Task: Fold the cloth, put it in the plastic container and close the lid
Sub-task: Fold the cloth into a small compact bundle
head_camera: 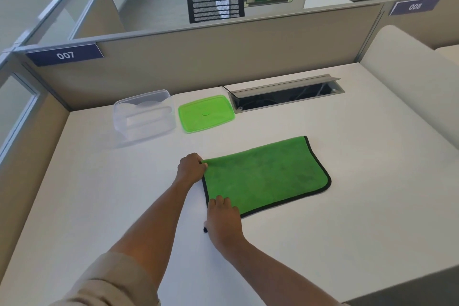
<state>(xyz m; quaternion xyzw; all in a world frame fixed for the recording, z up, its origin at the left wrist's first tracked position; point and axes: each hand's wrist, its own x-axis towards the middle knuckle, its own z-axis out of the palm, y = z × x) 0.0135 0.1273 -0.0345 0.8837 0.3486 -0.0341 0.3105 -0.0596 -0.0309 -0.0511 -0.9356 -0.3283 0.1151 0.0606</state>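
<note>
Head view: right hand (223, 221) lies nearest, fingers bent over the near-left corner of the cloth (267, 175) and pinching it; a dark bit of the trim shows below the thumb. Left hand (191, 167) grips the far-left corner of the cloth, fingers curled closed on the edge. Cloth is green with black trim, lying flat on the desk (360, 181), apparently already folded once, the fold along its far edge. Container (144, 115), clear plastic and open, stands beyond the cloth to the left, well apart from it. Lid (206, 114), green, lies flat on the desk just right of the container, beyond the cloth. Cable tray (285, 94), flap raised, is sunk in the desk beyond the cloth, just right of the lid.
</note>
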